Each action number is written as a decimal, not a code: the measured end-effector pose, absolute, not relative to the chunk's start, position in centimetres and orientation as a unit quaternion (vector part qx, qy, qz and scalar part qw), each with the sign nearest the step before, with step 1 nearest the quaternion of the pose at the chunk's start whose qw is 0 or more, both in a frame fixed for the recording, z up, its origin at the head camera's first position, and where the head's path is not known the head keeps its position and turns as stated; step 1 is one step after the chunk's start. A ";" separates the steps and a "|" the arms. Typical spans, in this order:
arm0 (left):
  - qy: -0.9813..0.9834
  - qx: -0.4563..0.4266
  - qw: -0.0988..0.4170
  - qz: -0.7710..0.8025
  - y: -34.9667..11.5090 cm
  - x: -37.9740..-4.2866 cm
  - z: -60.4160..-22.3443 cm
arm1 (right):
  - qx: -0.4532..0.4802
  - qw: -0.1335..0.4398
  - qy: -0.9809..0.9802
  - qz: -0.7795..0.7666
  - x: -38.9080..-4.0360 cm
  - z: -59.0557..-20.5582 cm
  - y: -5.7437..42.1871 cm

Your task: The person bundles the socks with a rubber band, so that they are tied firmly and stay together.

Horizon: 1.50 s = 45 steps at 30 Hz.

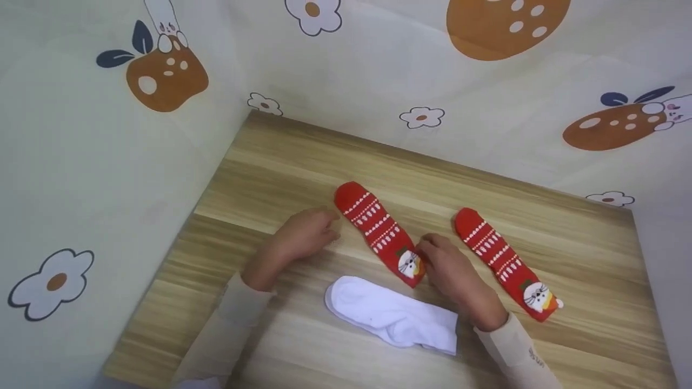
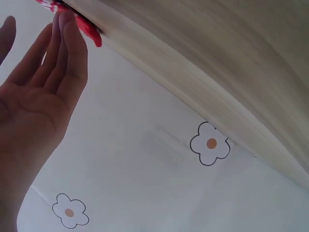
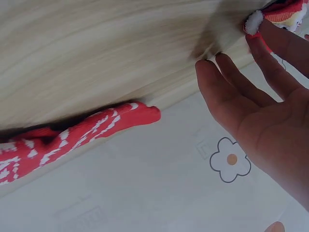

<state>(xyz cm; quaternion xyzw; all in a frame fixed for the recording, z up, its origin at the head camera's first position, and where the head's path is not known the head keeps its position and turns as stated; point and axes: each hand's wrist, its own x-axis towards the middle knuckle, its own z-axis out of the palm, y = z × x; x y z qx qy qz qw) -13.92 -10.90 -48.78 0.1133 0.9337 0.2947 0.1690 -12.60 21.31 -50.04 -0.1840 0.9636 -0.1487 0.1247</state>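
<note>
Two red socks with white patterns and a white animal face at the cuff lie flat, roughly parallel. My left hand (image 1: pixel 311 233) is beside the toe of the left red sock (image 1: pixel 373 224), its fingers loosely extended and holding nothing. At that sock's cuff, my right hand (image 1: pixel 451 267) touches the edge with its fingertips; the right wrist view shows thumb and forefinger at the white pom-pom (image 3: pixel 254 22). Farther right lies the other red sock (image 1: pixel 489 246). A white pair of socks (image 1: pixel 392 313), one on the other, rests nearer me between the forearms.
Everything lies on a wood-grain tabletop (image 1: pixel 292 156). Pale sheeting (image 1: pixel 346 75) printed with flowers and orange fruit stands along the table's back and left edges, and more of it shows at the right.
</note>
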 end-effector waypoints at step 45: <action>0.966 0.134 0.122 0.184 -10.4 -14.0 -50.3 | -0.151 0.101 0.970 -0.164 -12.5 -50.8 24.6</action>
